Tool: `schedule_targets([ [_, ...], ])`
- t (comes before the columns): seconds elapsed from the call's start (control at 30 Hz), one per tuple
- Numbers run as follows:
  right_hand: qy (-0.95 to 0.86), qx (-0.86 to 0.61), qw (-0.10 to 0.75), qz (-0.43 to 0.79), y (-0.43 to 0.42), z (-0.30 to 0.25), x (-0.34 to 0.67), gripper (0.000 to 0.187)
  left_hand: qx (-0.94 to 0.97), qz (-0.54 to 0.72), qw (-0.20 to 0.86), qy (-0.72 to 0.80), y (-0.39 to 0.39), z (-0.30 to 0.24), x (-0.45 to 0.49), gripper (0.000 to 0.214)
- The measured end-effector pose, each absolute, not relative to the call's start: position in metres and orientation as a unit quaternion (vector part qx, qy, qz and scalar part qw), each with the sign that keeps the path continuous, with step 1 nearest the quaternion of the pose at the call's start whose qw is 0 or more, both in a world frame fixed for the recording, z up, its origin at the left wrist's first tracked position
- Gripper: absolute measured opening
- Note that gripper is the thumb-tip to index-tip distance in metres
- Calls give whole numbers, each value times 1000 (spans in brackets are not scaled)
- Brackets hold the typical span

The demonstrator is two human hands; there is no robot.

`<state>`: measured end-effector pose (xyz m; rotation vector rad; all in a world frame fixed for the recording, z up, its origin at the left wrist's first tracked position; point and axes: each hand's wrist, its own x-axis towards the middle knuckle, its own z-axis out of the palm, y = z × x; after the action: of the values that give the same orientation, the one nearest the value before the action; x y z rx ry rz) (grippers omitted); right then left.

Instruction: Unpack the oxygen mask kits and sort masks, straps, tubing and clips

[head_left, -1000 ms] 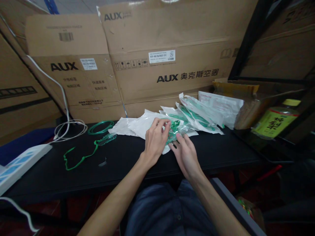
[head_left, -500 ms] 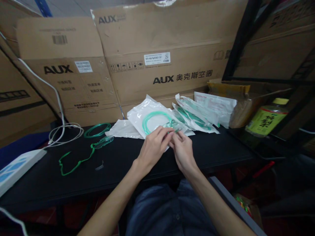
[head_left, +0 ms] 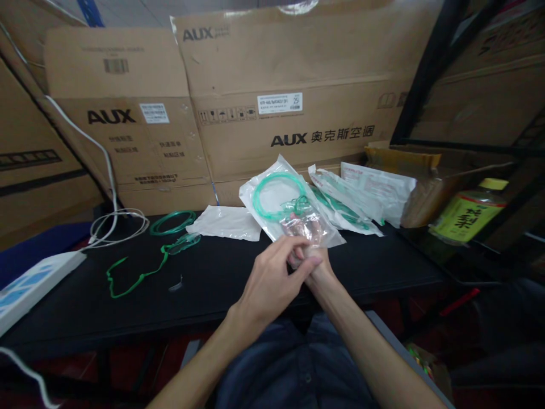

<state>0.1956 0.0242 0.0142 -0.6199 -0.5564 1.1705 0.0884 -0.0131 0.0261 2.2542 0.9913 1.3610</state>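
Observation:
A pouch (head_left: pixel 275 224) with white backing and a clear film front holds coiled green tubing (head_left: pixel 256 199) and a tangle of green strap and clear parts. My right hand (head_left: pixel 307 232) reaches inside the pouch, under the wrinkled film. Its fingers look stretched towards the green tangle, though glare blurs them. At the mouth of the pouch, my left hand (head_left: pixel 275 272) has thumb and fingers closed on the film edge, close to the right wrist. Left of the hands lies a flat white packet (head_left: pixel 225 222).
At left on the black table (head_left: pixel 145 309) lie a green tube coil (head_left: pixel 172 222), a green strap (head_left: pixel 138 281), a clear scrap (head_left: pixel 175 286), a white cable and a power strip (head_left: pixel 38 284). More pouches (head_left: pixel 349 199) and a bottle (head_left: pixel 470 213) stand right. Cartons (head_left: pixel 293 68) wall the back.
My right hand has gone from pinching at the pouch's edge to inside it under the film. The left hand now grips near the right wrist. The pouch has shifted and turned slightly.

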Motion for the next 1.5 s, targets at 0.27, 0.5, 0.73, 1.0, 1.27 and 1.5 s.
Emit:
schedule_targets([
  [0.27,-330,-245,715,566,38,15,170,43,464,475,642,383,33,33,51,54],
  [0.5,-493,-300,571,584,60,25,183,19,360,588,593,415,81,38,49,25],
  [0.73,-626,-392,528,419,38,35,242,11,351,689,475,421,106,48,23,19],
  [1.0,-820,-480,186,-250,45,4,261,16,395,709,363,458,121,36,3,36],
  [1.27,-710,-628,209,-240,80,12,282,27,498,605,401,474,126,33,18,39],
  [1.5,-715,-614,225,-247,70,22,294,25,570,441,508,471,160,19,87,24],
])
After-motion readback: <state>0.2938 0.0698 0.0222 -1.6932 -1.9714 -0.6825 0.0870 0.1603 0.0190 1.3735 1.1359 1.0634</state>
